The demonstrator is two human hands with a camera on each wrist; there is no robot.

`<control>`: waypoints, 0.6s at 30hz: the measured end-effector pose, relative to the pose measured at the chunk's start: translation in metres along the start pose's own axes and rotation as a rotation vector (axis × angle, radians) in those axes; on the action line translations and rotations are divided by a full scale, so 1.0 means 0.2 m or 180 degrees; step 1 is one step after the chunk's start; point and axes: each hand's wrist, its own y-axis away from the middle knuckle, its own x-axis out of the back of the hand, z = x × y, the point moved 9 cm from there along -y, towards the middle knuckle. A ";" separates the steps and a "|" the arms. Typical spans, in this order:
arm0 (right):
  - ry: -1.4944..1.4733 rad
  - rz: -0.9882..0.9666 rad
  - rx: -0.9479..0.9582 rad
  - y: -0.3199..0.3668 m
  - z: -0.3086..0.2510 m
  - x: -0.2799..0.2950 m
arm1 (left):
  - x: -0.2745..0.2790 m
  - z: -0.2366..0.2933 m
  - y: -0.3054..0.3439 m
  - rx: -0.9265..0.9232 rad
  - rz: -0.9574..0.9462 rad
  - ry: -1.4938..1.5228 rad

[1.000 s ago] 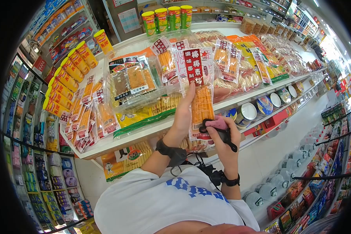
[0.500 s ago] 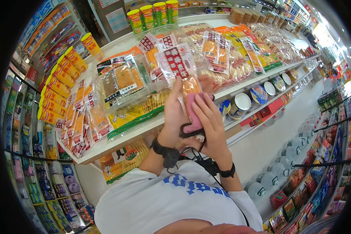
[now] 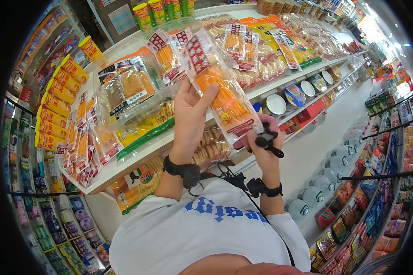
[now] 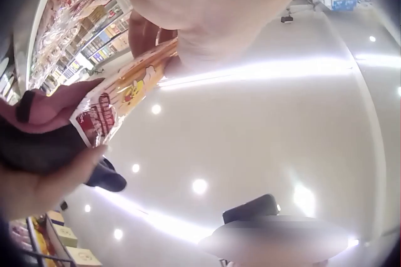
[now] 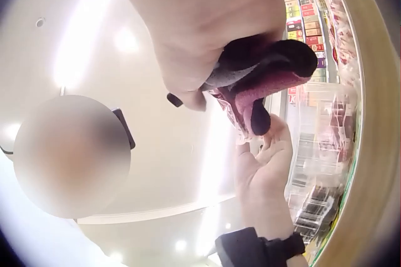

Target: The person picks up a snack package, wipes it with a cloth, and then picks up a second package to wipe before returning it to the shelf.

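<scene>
A clear packet of orange stick-shaped snacks point(image 3: 225, 98) with a red and white label is tilted above the front of the display shelf. My left hand point(image 3: 191, 112) grips its left side, thumb across the front and fingers behind. At the packet's lower right corner, my right hand point(image 3: 267, 153) holds a soft pink pad with black strap-like parts point(image 3: 270, 123); its thumb lies at the packet's corner. From the left wrist, the pink pad point(image 4: 59, 107) shows against the packet's lower end point(image 4: 97, 120). The right wrist view shows the black and pink folded together point(image 5: 269, 88).
A white display shelf point(image 3: 94, 183) carries similar snack packets point(image 3: 80, 133), a clear plastic tray of packaged food point(image 3: 128, 87), bagged biscuits point(image 3: 261, 68) and yellow canisters point(image 3: 59, 91). Tins point(image 3: 275, 104) stand on the level below. Large water bottles point(image 3: 314, 197) line the floor at right.
The pink pad went from the packet's lower end to lying across its front, and now sits at its lower right corner. The packet has tilted, its top leaning left.
</scene>
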 end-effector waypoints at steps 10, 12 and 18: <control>-0.0247 0.1314 0.0263 -0.09 0.16 0.27 | 0.03 0.01 0.00 -0.0196 -0.0410 -0.1365; -0.0470 0.1594 0.0310 -0.19 0.15 0.40 | 0.06 0.04 0.01 -0.0136 -0.0376 -0.1391; -0.1150 0.1473 0.0013 -0.85 0.29 0.78 | 0.08 0.20 -0.12 -0.0805 -0.0179 -0.2262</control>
